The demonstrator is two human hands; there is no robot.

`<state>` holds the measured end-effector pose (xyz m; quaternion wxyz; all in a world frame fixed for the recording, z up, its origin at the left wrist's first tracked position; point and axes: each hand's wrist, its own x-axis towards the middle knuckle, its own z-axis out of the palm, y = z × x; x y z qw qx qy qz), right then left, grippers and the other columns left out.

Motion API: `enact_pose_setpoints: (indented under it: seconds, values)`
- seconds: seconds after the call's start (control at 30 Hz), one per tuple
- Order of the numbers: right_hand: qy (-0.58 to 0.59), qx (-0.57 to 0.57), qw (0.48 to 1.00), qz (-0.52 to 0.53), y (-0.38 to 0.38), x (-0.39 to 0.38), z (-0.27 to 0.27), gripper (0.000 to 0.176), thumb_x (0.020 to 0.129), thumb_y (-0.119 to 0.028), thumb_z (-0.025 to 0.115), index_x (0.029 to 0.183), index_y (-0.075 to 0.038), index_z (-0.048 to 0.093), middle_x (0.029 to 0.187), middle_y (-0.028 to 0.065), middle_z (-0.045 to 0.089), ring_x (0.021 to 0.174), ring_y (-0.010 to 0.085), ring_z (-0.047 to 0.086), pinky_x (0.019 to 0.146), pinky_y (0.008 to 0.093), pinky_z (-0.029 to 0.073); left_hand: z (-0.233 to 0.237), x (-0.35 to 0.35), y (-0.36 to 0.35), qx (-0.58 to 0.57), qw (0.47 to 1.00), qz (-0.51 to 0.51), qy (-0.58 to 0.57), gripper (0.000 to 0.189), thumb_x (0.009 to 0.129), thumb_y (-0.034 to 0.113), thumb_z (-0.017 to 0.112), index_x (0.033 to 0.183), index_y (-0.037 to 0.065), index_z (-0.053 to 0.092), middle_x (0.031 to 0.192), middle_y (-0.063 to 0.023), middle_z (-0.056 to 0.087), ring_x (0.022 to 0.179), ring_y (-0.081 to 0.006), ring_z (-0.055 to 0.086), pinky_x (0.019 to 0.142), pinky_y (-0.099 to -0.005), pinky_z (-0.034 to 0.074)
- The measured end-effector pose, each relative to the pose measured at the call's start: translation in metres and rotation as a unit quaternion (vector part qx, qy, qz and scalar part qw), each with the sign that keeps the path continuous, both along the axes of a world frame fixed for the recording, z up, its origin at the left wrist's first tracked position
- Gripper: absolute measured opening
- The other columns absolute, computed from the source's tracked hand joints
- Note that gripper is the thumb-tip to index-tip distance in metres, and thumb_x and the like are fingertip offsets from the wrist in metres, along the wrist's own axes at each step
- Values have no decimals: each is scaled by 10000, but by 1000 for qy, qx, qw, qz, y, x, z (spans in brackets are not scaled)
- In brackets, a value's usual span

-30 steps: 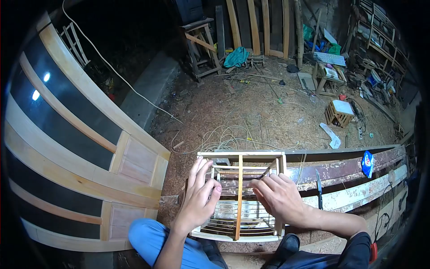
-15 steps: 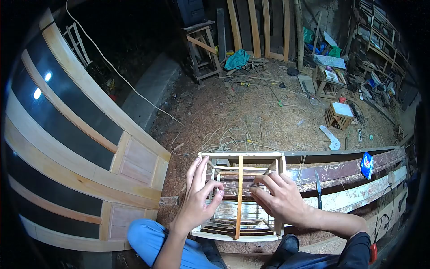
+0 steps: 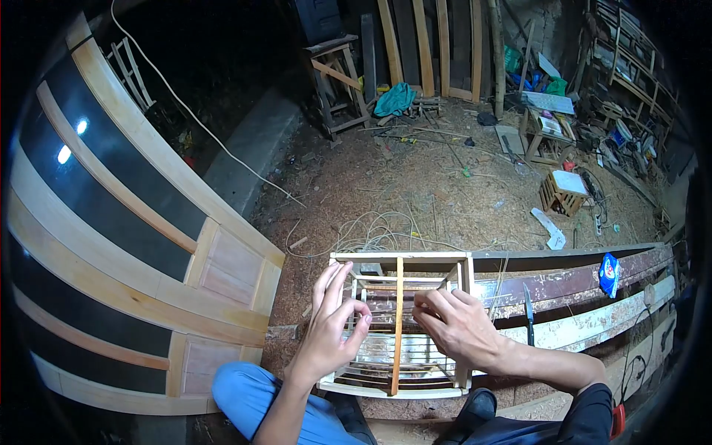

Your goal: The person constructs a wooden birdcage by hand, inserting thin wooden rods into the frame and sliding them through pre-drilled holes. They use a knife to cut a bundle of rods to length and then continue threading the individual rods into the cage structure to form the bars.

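A rectangular frame of pale wood strips (image 3: 433,390) stands between my knees, with an orange-brown strip (image 3: 398,326) across its middle and thin rods running through it. My left hand (image 3: 330,326) is at the frame's left side, its upper fingers against the left edge and its thumb and index finger curled close together. Over the right half, my right hand (image 3: 460,326) has its fingers bent and pinched near the middle strip. Whatever is between the fingertips of either hand is too small to make out.
A knife (image 3: 529,315) and a blue packet (image 3: 609,275) lie on the worn planks (image 3: 571,326) to the right. Large wooden door panels (image 3: 230,267) stand at the left. Coiled thin strips (image 3: 371,231) lie beyond the frame. A slatted crate (image 3: 561,194) is farther back.
My right hand's fingers have shifted slightly and are drawn closer together. My left hand has barely moved, and the frame stays where it was.
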<state>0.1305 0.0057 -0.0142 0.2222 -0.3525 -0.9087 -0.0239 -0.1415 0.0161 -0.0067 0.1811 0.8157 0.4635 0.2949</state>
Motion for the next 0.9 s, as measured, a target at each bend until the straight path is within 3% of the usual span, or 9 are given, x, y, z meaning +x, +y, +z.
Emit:
enact_pose_setpoints:
  seconds: [0.13, 0.17, 0.27, 0.3, 0.4, 0.43, 0.6, 0.7, 0.9]
  values:
    - [-6, -35, 999, -6, -1, 1, 2, 258, 926, -119, 658, 1155, -5, 691, 1194, 93, 612, 1039, 186, 643, 855, 337, 529, -5, 0, 5, -10, 1000, -3, -25, 94, 954, 132, 731, 948, 43, 700, 1634, -239, 485, 1577, -442, 334, 1294, -562, 245]
    - [15, -46, 999, -2, 0, 1, -2, 262, 929, -95, 684, 1176, -6, 685, 1199, 106, 616, 1039, 220, 650, 861, 364, 553, -2, 1, 6, -37, 998, 2, -46, 114, 983, 142, 698, 968, 30, 707, 1605, -235, 525, 1555, -415, 395, 1286, -534, 276]
    - [52, -76, 996, 7, -4, 2, -1, 320, 932, -37, 696, 1245, 2, 642, 1200, 154, 612, 1050, 292, 663, 893, 416, 590, 6, 6, 10, -65, 995, 17, -70, 156, 1013, 166, 660, 988, 24, 719, 1604, -218, 536, 1561, -397, 397, 1281, -523, 283]
    - [68, -74, 995, 13, -6, 1, 1, 349, 922, -56, 677, 1262, 0, 620, 1216, 148, 604, 1074, 283, 657, 911, 407, 583, 11, 8, 10, -33, 999, 18, 5, 188, 1026, 193, 642, 1003, 29, 732, 1565, -166, 596, 1552, -358, 420, 1284, -542, 253]
    - [97, -83, 992, 25, -8, 2, 1, 417, 909, -63, 653, 1315, -15, 573, 1232, 150, 599, 1082, 286, 650, 929, 408, 575, 19, 11, 17, -14, 991, -28, 128, 181, 1015, 206, 659, 988, 45, 736, 1502, -116, 660, 1529, -311, 458, 1290, -562, 203]
    - [94, -73, 993, 16, -9, 2, 3, 422, 905, -60, 654, 1317, -10, 575, 1209, 143, 597, 1058, 283, 650, 920, 413, 572, 15, 12, 19, -12, 995, -25, 100, 171, 1008, 213, 667, 987, 56, 732, 1394, -76, 719, 1457, -274, 528, 1291, -584, 169]
    - [105, -67, 992, -29, -13, 2, -3, 401, 895, -73, 668, 1286, -4, 616, 1085, 102, 594, 969, 250, 638, 864, 403, 557, 11, 14, 18, -13, 995, -19, 100, 190, 1017, 235, 654, 1017, 54, 709, 1199, -85, 730, 1339, -274, 597, 1285, -603, 200]
    - [41, 37, 995, -77, -11, 2, 4, 329, 878, -115, 699, 1193, -23, 685, 960, 55, 583, 909, 206, 612, 757, 333, 542, 8, 15, 16, -2, 994, -13, 106, 191, 1033, 246, 630, 1015, 62, 676, 1160, -78, 714, 1322, -274, 600, 1288, -606, 196]
    - [69, -40, 996, -42, -12, 1, -8, 339, 872, -60, 741, 1202, -22, 671, 1050, 112, 610, 912, 264, 620, 739, 387, 561, 4, 10, 12, 11, 995, -8, 103, 195, 1066, 244, 571, 1049, 65, 644, 1156, -93, 691, 1304, -288, 599, 1288, -608, 193]
